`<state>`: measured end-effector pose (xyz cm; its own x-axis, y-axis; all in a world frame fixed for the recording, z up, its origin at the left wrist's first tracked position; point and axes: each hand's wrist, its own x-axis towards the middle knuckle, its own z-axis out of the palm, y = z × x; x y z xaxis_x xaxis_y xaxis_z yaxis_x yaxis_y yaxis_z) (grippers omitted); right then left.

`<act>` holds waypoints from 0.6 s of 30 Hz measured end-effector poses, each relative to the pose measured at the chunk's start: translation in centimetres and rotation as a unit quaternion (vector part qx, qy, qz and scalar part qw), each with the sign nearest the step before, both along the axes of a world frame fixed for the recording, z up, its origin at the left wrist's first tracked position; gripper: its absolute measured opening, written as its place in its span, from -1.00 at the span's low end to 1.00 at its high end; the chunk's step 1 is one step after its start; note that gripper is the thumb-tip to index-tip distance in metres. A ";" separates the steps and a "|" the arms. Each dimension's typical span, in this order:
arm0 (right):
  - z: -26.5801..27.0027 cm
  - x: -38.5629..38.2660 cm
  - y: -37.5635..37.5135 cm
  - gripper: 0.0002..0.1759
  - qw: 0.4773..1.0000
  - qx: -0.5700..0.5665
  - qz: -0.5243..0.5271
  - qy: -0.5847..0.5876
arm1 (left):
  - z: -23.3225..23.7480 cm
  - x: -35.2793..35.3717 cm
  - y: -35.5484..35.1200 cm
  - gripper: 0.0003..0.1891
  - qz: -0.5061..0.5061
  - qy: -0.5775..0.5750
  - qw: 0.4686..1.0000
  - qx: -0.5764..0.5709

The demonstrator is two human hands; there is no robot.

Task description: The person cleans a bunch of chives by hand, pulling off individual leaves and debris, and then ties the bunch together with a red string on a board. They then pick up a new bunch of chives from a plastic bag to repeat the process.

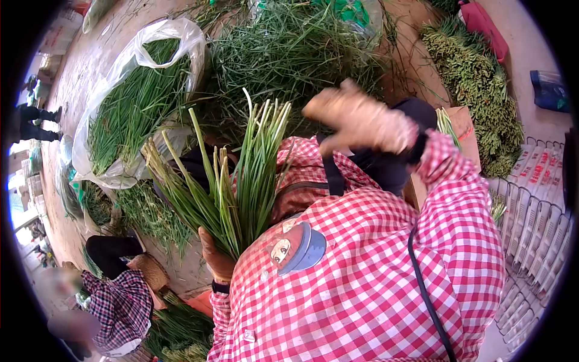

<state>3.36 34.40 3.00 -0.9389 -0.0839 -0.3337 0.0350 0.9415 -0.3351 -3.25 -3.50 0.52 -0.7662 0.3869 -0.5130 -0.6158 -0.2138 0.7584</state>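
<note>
My left hand (216, 258), in a tan glove, is wrapped round the lower part of a bunch of garlic chives (232, 199). The long green stalks fan out in two clumps, their pale ends pointing up and away from me. My right hand (365, 120), also gloved, is raised to the right of the bunch and smeared by motion. Its thumb stands apart from the fingers, and no stalk shows in it. Beyond both hands lies a large loose heap of green stalks (295, 60).
A clear plastic bag (90, 136) of greens lies at left. Bundled stalks (476, 90) are piled at far right, near a cardboard box (464, 130) and white plastic crates (531, 223). A co-worker in a dark checked top (120, 308) sits at lower left; another person (36, 123) stands farther off.
</note>
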 end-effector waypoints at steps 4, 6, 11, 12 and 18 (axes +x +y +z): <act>-3.3 -0.6 -6.3 -0.48 0.969 -0.169 0.084 0.156 | 1.8 0.8 1.3 -0.41 0.002 0.015 0.999 -0.034; -1.1 -0.5 -5.9 -0.65 0.973 -0.204 0.107 -0.012 | 2.4 1.0 1.9 -0.41 -0.020 0.015 0.999 -0.038; -0.2 -1.9 3.6 -0.74 0.872 -0.375 -0.244 0.198 | 4.0 0.6 3.0 -0.40 -0.111 0.005 0.992 -0.066; 0.0 -2.4 5.9 -0.68 0.838 -0.370 -0.351 0.194 | 4.1 0.5 2.9 -0.40 -0.126 0.009 0.989 -0.078; 2.9 -3.7 3.1 -0.42 0.939 0.056 -0.155 0.303 | 2.4 0.5 1.8 -0.44 -0.163 0.114 0.957 -0.209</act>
<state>-0.35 37.51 5.90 -0.9330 0.2282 0.2782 0.1483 0.9483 -0.2806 -2.74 -1.72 2.94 -0.7500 0.4225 -0.5089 -0.4057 0.3139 0.8584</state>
